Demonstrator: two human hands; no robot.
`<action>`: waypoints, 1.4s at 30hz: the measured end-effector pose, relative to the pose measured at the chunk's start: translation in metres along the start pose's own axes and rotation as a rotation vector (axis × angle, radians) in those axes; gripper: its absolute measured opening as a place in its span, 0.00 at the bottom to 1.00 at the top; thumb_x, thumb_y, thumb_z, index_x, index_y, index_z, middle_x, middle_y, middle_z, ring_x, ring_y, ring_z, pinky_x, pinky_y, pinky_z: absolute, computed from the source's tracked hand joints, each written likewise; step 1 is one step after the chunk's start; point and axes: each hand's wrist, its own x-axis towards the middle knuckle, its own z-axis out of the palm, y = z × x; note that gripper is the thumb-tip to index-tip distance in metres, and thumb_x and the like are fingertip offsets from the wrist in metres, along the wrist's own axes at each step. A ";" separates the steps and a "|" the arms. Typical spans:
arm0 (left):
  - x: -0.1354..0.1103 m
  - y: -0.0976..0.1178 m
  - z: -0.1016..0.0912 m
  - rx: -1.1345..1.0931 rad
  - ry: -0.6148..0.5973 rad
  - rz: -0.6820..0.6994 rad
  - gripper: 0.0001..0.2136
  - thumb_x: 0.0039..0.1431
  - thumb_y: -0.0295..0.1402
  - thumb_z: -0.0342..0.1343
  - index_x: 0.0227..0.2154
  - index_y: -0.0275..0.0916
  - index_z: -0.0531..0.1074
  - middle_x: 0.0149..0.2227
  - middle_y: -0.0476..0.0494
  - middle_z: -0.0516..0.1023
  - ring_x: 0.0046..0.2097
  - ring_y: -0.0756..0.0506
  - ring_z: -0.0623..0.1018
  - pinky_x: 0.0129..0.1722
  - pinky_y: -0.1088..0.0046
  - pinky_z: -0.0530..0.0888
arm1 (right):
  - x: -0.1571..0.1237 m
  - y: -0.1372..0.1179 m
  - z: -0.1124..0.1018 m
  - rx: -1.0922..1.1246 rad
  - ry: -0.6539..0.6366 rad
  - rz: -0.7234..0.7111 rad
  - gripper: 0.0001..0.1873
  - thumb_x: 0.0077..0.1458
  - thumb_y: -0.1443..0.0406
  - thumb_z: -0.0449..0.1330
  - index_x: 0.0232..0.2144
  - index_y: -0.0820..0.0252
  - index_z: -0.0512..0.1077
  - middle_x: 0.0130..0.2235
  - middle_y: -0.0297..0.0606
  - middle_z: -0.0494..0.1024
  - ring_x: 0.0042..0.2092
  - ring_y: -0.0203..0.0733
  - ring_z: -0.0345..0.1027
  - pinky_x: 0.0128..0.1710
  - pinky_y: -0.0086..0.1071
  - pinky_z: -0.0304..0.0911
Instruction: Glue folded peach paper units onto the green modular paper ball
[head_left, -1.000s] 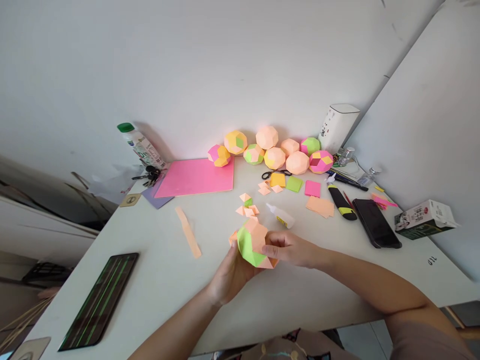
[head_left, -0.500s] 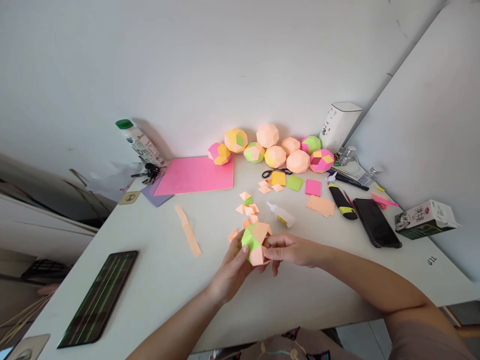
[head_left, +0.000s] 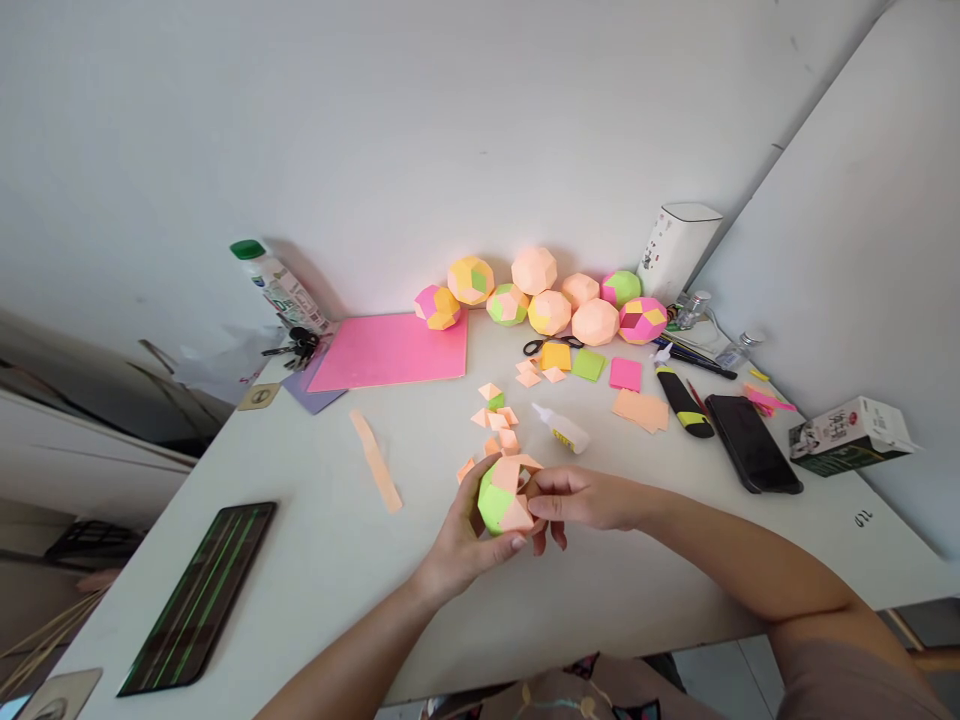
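Observation:
A partly built paper ball (head_left: 504,494) of green and peach folded pieces sits between both hands above the white table (head_left: 322,540). My left hand (head_left: 463,540) cups it from below and the left, thumb pressed on its lower side. My right hand (head_left: 577,500) pinches its right edge with curled fingers. Several loose folded peach and green pieces (head_left: 496,415) lie just beyond the ball, with a small glue bottle (head_left: 561,429) to their right.
Several finished paper balls (head_left: 551,298) line the wall. Nearby are a pink sheet (head_left: 390,351), scissors (head_left: 546,346), coloured note squares (head_left: 600,368), a highlighter (head_left: 681,401), a phone (head_left: 751,444), a carton (head_left: 851,436), a bottle (head_left: 276,287), keys (head_left: 298,347), a peach strip (head_left: 377,463) and a dark tablet (head_left: 199,596).
The paper ball has been turned in my hands, so a different green face shows. My left thumb has shifted from its left side to its underside. Both hands stay in place.

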 end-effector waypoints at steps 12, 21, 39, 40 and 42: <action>0.003 0.000 -0.002 0.383 0.200 -0.203 0.36 0.49 0.43 0.60 0.59 0.40 0.51 0.60 0.33 0.59 0.60 0.36 0.62 0.53 0.60 0.66 | 0.008 0.012 -0.013 -0.154 0.185 0.088 0.18 0.61 0.52 0.49 0.36 0.61 0.66 0.36 0.39 0.74 0.34 0.36 0.71 0.30 0.28 0.66; 0.007 0.007 -0.012 0.796 0.326 0.018 0.11 0.59 0.38 0.47 0.38 0.41 0.72 0.41 0.42 0.75 0.41 0.44 0.74 0.41 0.65 0.71 | 0.008 0.015 -0.015 -0.325 0.191 0.193 0.15 0.61 0.56 0.46 0.31 0.60 0.64 0.34 0.37 0.75 0.31 0.36 0.70 0.26 0.28 0.65; 0.022 -0.002 -0.050 1.372 0.358 -0.100 0.10 0.55 0.31 0.48 0.37 0.37 0.71 0.42 0.37 0.70 0.47 0.36 0.69 0.45 0.57 0.68 | 0.001 0.012 -0.018 -0.680 0.359 0.188 0.15 0.57 0.65 0.47 0.19 0.59 0.58 0.22 0.35 0.72 0.24 0.36 0.62 0.24 0.30 0.55; 0.022 -0.002 -0.051 1.385 0.350 -0.085 0.09 0.55 0.31 0.48 0.36 0.37 0.71 0.41 0.37 0.70 0.46 0.36 0.69 0.44 0.57 0.68 | 0.000 0.010 -0.017 -0.705 0.370 0.183 0.15 0.56 0.66 0.48 0.18 0.59 0.58 0.22 0.35 0.71 0.24 0.36 0.61 0.24 0.30 0.54; 0.023 -0.002 -0.051 1.409 0.328 -0.059 0.08 0.56 0.32 0.47 0.33 0.38 0.72 0.39 0.37 0.69 0.44 0.37 0.70 0.43 0.58 0.69 | -0.002 0.005 -0.016 -0.748 0.398 0.177 0.15 0.55 0.68 0.48 0.17 0.59 0.59 0.21 0.34 0.70 0.23 0.35 0.60 0.24 0.29 0.52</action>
